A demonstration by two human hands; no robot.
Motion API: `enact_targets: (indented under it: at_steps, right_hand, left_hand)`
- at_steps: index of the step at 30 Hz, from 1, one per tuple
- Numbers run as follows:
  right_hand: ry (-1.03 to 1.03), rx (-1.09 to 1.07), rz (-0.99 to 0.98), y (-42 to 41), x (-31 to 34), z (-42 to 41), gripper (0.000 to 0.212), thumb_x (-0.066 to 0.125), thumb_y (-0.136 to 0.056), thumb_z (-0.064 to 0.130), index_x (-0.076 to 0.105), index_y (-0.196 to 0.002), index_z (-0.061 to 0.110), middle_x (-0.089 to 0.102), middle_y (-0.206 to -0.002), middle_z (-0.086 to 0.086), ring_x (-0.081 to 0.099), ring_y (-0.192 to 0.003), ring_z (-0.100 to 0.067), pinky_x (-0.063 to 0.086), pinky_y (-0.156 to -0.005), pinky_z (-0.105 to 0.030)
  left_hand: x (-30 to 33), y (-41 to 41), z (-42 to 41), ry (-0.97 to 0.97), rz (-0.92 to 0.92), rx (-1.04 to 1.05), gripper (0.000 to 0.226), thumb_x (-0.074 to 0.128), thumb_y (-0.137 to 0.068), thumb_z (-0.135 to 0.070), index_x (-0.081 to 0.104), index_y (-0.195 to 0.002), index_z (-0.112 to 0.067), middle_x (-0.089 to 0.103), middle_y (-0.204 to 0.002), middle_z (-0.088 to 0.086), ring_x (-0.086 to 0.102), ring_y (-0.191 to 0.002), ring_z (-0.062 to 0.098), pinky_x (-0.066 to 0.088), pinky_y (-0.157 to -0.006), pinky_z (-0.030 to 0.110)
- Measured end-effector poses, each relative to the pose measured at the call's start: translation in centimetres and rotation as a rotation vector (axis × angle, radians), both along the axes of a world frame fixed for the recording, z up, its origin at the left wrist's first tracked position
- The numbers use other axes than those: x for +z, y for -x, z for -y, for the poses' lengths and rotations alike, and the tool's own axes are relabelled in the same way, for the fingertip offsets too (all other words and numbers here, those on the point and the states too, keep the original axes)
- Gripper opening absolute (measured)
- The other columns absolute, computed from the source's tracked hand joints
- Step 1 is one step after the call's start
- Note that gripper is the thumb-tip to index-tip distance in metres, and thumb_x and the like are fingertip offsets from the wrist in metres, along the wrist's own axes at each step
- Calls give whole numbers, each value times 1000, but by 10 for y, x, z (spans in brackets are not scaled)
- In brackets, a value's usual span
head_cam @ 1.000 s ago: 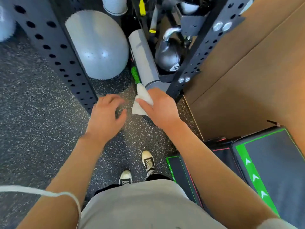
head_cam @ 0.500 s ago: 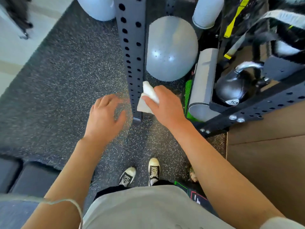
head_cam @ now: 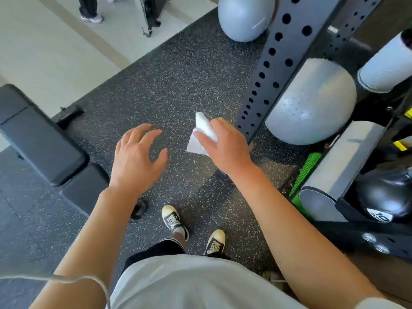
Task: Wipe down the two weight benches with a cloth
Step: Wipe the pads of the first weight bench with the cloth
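Note:
A folded white cloth (head_cam: pixel 201 134) sticks out from the fingers of my right hand (head_cam: pixel 225 146), held in the air over the speckled rubber floor. My left hand (head_cam: pixel 137 157) hovers beside it with fingers spread and nothing in it. One black padded weight bench (head_cam: pixel 42 139) lies at the left, its long pad and shorter seat pad running diagonally toward my left forearm. Neither hand touches the bench. A second bench is not in view.
A perforated dark steel rack upright (head_cam: pixel 269 70) stands right of my right hand. Behind it are grey exercise balls (head_cam: pixel 312 101), foam rollers (head_cam: pixel 343 161) and a black kettlebell (head_cam: pixel 385 195). Another person's legs (head_cam: pixel 89 7) stand on the pale floor at the top left. My shoes (head_cam: pixel 174 219) are below.
The view has swung left: the rack and balls slid to the right and the bench has come into view at the left. Both hands keep the same pose, the cloth still in my right hand.

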State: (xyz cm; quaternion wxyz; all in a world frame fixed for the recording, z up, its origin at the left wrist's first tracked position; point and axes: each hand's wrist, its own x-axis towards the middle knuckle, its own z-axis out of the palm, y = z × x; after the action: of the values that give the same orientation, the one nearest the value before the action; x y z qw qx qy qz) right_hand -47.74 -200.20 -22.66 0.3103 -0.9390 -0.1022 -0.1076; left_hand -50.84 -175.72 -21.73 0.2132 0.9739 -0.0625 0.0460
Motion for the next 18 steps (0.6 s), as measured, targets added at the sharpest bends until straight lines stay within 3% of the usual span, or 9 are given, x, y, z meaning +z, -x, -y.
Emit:
enact_targets:
  at_steps: [10, 18]
  right_hand:
    - [54, 120, 10, -81, 13, -97, 43, 60, -102, 49, 43, -80, 16, 37, -73, 9, 37, -60, -16, 22, -50, -26]
    - [76, 238, -43, -150, 13, -191, 45, 57, -102, 51, 48, -80, 14, 44, -74, 6, 41, -60, -14, 32, -51, -30]
  left_hand:
    - [-2, -62, -100, 61, 53, 157, 52, 64, -96, -43, 55, -144, -25, 44, -155, 2, 36, -144, 29, 31, -119, 54]
    - [-8, -115, -194, 126, 89, 266, 51, 61, -96, -45, 56, -143, -25, 46, -153, 2, 37, -143, 30, 32, -118, 55]
